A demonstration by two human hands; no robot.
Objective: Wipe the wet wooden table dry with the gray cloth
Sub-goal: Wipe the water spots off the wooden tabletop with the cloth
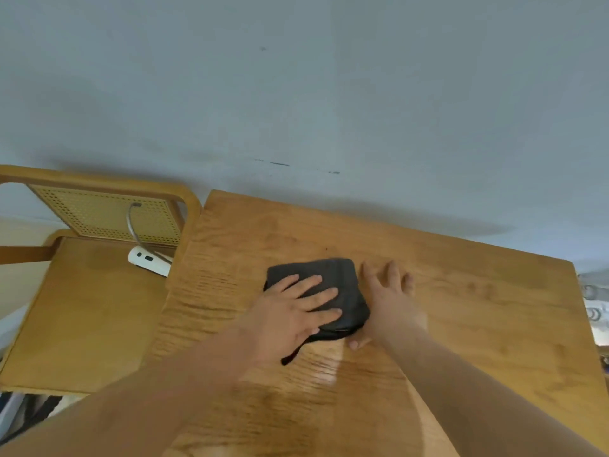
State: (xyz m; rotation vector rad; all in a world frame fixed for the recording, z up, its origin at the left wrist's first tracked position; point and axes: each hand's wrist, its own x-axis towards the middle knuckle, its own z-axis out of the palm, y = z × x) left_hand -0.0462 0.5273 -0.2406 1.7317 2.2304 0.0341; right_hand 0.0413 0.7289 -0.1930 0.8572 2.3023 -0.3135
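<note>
A folded dark gray cloth (333,275) lies on the wooden table (478,308), near its middle. My left hand (290,315) presses flat on top of the cloth with its fingers spread. My right hand (389,298) rests flat on the table against the cloth's right edge, fingers apart, thumb by the cloth's near corner. A shiny wet streak shows on the wood just in front of the cloth.
A wooden chair (85,311) with a cane back stands left of the table, with a white power strip (148,260) and its gray cable on the seat. A pale wall runs behind the table. Patterned fabric (594,311) lies past the table's right edge.
</note>
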